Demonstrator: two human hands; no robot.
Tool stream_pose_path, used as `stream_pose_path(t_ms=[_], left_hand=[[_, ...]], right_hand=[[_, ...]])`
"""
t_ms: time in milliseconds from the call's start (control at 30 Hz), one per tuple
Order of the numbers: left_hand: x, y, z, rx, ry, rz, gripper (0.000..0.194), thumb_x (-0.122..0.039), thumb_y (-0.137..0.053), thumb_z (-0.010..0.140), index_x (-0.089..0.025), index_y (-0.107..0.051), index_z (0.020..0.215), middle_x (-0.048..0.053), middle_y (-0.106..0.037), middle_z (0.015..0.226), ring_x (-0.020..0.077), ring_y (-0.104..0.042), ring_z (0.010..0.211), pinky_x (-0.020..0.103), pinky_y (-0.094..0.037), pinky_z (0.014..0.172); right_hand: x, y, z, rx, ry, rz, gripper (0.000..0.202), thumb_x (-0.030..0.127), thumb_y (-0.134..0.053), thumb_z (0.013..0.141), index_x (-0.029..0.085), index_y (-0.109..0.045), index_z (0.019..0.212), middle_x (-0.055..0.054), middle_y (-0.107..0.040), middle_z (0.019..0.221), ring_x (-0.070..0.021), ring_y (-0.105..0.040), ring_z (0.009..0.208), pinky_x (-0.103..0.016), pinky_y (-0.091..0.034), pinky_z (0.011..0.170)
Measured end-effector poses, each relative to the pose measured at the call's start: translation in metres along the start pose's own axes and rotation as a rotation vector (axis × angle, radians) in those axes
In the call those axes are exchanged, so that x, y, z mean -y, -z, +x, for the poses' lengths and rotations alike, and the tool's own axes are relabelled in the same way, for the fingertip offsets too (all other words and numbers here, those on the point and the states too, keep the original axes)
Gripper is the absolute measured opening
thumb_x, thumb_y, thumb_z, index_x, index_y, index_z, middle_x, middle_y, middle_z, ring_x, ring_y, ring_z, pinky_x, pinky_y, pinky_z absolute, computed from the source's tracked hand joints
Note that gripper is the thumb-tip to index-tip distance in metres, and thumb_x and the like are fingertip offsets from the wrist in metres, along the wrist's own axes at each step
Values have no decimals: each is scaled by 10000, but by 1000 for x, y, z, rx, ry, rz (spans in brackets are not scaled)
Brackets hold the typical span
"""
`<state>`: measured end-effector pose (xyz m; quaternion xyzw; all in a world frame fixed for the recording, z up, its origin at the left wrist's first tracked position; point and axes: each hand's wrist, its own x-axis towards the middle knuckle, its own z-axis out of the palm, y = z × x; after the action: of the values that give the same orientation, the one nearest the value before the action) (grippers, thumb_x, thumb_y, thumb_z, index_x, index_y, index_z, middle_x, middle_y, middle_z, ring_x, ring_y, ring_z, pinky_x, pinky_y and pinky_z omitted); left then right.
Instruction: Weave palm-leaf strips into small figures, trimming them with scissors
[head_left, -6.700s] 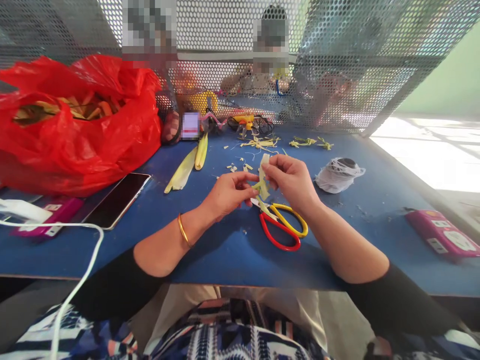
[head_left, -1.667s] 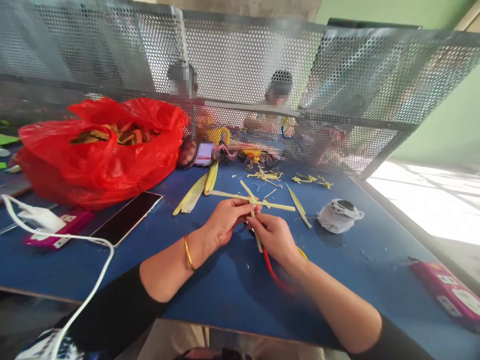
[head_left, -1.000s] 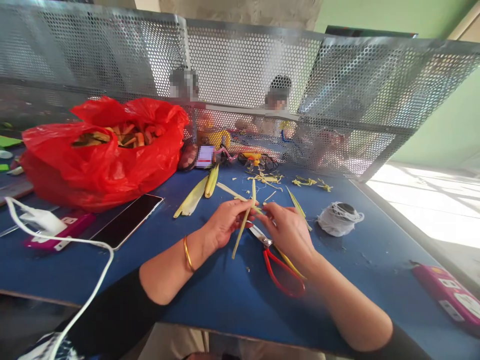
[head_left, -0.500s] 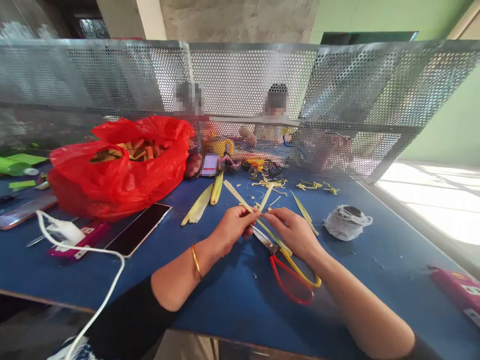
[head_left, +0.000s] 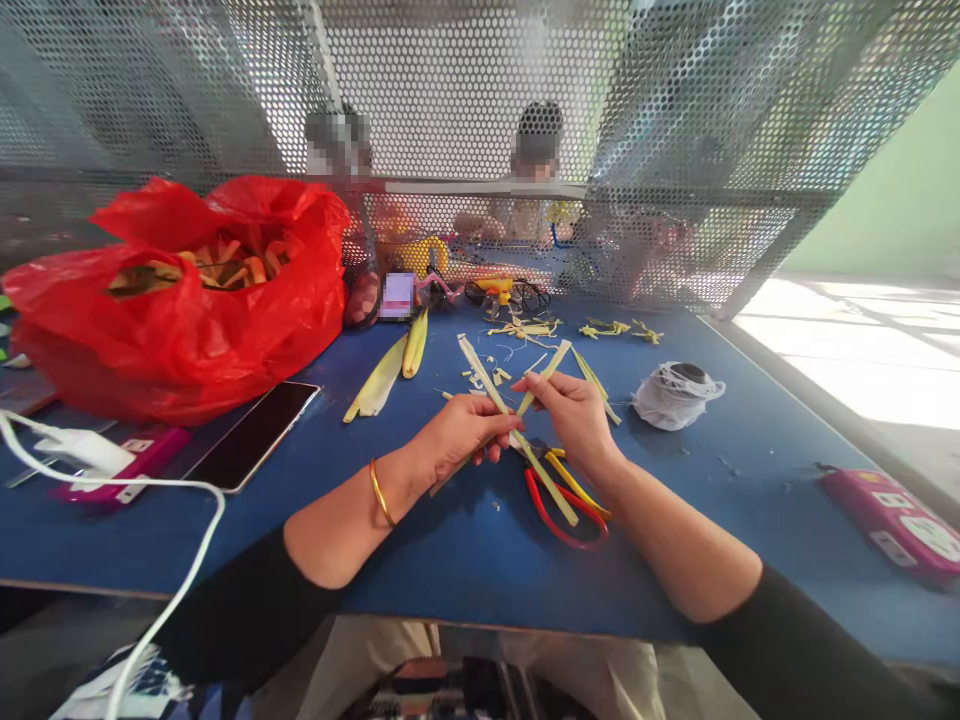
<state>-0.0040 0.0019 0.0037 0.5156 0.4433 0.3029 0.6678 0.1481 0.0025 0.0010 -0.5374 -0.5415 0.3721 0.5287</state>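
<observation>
Two pale yellow-green leaf strips cross in an X above the blue table. My left hand (head_left: 474, 432) is closed on the crossing, pinching it between thumb and fingers. One leaf strip (head_left: 551, 483) slants from upper left to lower right, over the scissors. The other leaf strip (head_left: 556, 358) runs from upper right down behind my left hand. My right hand (head_left: 574, 408) pinches this second strip above the crossing. Partly hidden below both hands lie scissors (head_left: 581, 545) with one red and one yellow handle. Folded yellow-green leaves (head_left: 382, 380) rest left of the hands.
At left stands a red plastic bag (head_left: 225, 340) of cut brownish pieces, beside a phone (head_left: 255, 435) and a white cable (head_left: 195, 565). A white-wrapped dark spool (head_left: 675, 397) and a magenta box (head_left: 892, 520) are at right. Beyond the perforated metal screen (head_left: 465, 90) people sit.
My view has tipped downward. My right hand has moved from beside the crossing up onto the upper-right strip. The other strip's lower end now hangs over the scissor handles.
</observation>
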Motion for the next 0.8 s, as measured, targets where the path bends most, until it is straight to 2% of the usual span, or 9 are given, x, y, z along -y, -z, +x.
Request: stream_pose_path(t_ms=[100,200,300,400,533,700,800], left_hand=[[-3,2,2,-64,-8,-79,139,-232,-729,752,-118,-668,698,-21,-564,526,54,-492,390,170,-287,354],[-7,6,4,-142,-45,-209,168,-263,-752,750,-114,-677,729,-11,-582,567,49,-499,414,165,-299,367],[-10,10,6,-195,-59,-302,211,-316,-692,814,-115,-683,753,2,-597,588,58,-518,434,167,-323,377],[-8,10,8,-218,-68,-297,164,-264,-686,814,-113,-674,751,3,-606,594,61,-525,443,170,-335,383],[-2,8,11,-257,-85,-197,106,-154,-721,750,-119,-632,705,-3,-606,576,64,-516,432,177,-344,387],[2,9,14,-261,-98,-209,103,-166,-696,776,-123,-632,708,0,-621,595,73,-547,466,184,-398,414],[4,7,16,-251,-103,-210,120,-149,-677,791,-118,-627,686,-7,-605,570,71,-532,448,188,-402,406]], right_hand=[[3,2,1,49,-63,22,508,665,-602,702,168,-703,712,-25,-625,627,-134,-535,613,-276,-427,597],[7,6,3,163,-90,-59,534,690,-557,730,169,-674,726,-25,-642,636,-135,-563,608,-273,-438,600],[10,9,1,280,-44,-260,460,630,-573,744,185,-625,638,9,-592,551,-114,-499,533,-254,-390,552],[10,8,-2,373,-48,-308,413,583,-599,717,196,-571,575,33,-526,484,-94,-417,456,-243,-311,481],[11,8,-3,418,7,-326,355,518,-578,726,189,-594,592,52,-467,469,-84,-364,440,-239,-265,458],[15,10,-3,382,72,-427,311,436,-540,760,184,-578,582,44,-464,489,-89,-364,479,-236,-264,476],[17,10,-3,424,67,-436,294,419,-525,761,183,-583,595,43,-466,497,-90,-356,478,-238,-262,477]])
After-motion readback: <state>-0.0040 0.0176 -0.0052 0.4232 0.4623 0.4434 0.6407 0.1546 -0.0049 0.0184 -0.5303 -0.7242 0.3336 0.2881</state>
